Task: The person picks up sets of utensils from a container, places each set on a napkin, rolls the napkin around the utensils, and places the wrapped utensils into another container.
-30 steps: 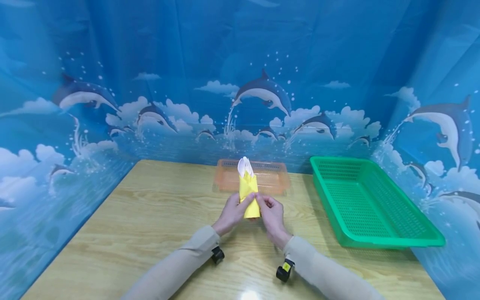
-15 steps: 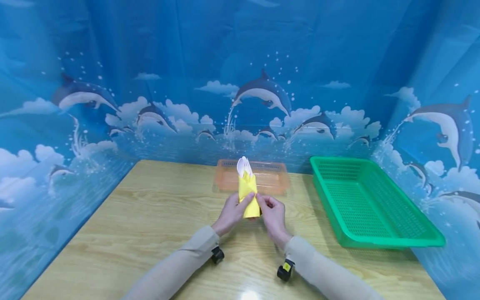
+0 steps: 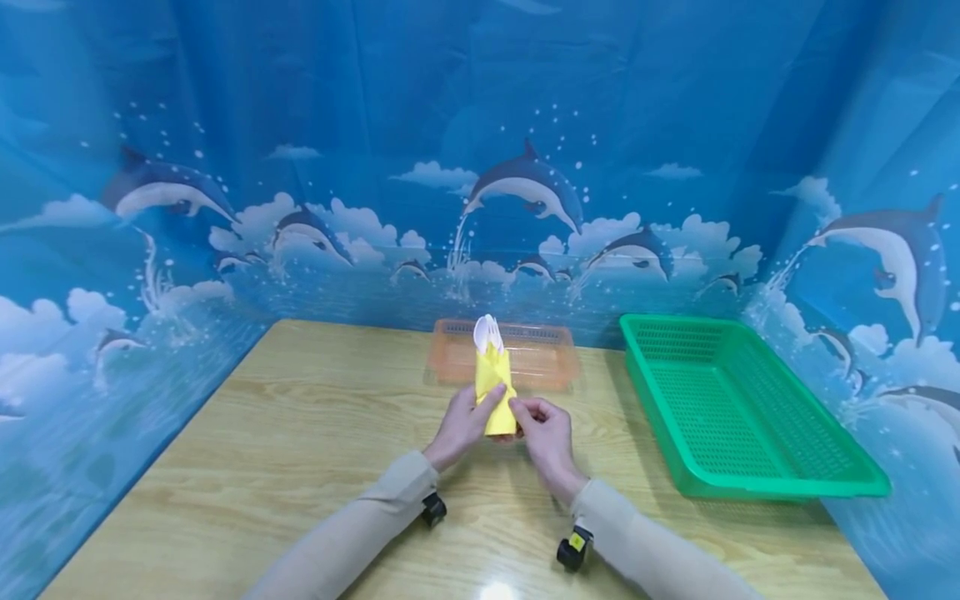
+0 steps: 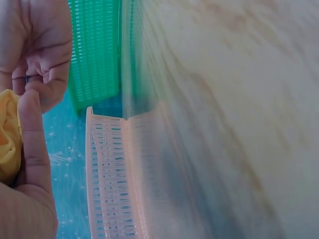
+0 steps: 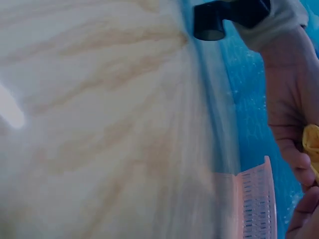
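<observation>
A yellow napkin [image 3: 495, 377] is wrapped round a white plastic spoon [image 3: 481, 335] and a white plastic fork [image 3: 492, 333], whose heads stick out of its top. My left hand [image 3: 459, 427] grips the roll from the left, its thumb [image 4: 35, 144] lying along the front of the cloth. On the roll's lower right edge, my right hand [image 3: 549, 435] pinches the napkin between thumb and curled fingers. Those fingertips are partly hidden behind the roll. In the right wrist view, the rolled end of the napkin [image 5: 312, 140] shows at the right edge.
Behind the hands, a translucent orange basket [image 3: 543, 358] stands at the back of the wooden table [image 3: 300, 433]. To the right is a larger green basket [image 3: 738, 417]. A blue dolphin-print curtain [image 3: 420, 125] encloses the back and sides.
My right hand has slid slightly down along the napkin's right edge. The wrapped cutlery has shifted a little to the left; my left hand keeps its grip nearly in place.
</observation>
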`<state>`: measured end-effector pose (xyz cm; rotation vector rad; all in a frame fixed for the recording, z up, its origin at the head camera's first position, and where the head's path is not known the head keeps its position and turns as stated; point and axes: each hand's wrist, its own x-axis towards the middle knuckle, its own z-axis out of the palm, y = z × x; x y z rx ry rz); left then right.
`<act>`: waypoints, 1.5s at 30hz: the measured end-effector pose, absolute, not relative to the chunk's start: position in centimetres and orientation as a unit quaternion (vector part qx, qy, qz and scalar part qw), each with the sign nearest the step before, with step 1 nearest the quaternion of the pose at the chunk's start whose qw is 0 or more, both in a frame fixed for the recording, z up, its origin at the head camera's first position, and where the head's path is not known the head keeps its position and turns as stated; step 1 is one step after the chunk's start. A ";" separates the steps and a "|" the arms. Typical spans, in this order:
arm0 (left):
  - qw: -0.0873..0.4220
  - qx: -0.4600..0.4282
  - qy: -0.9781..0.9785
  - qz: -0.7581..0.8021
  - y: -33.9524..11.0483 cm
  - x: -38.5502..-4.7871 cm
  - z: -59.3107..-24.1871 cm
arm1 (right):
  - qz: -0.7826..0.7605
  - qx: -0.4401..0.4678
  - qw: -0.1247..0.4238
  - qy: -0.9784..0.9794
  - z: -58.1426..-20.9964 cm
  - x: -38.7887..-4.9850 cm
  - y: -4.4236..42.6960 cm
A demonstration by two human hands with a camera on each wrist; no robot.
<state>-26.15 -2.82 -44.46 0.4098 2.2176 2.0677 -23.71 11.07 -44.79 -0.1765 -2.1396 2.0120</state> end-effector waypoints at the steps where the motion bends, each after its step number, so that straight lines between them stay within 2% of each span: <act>1: 0.039 0.129 0.727 0.673 -2.9 -26.2 -44.5 | 0.682 -0.055 0.092 -0.723 -44.9 -23.7 11.0; 6: 0.026 0.119 0.744 0.657 -3.2 -26.3 -44.6 | 0.680 -0.035 0.045 -0.731 -45.0 -23.4 11.0; 13: 0.038 0.144 0.737 0.660 -3.3 -26.6 -44.3 | 0.666 -0.029 0.054 -0.743 -44.3 -23.3 11.3; 31: 0.098 0.149 0.694 0.698 -2.8 -26.4 -44.6 | 0.661 0.009 -0.026 -0.750 -43.2 -23.9 12.5; 40: 0.105 0.190 0.691 0.689 -2.7 -26.2 -44.5 | 0.643 0.006 -0.038 -0.765 -41.9 -23.6 13.6; 45: 0.136 0.198 0.675 0.698 -2.7 -26.0 -44.3 | 0.642 -0.007 -0.033 -0.766 -41.6 -23.7 14.3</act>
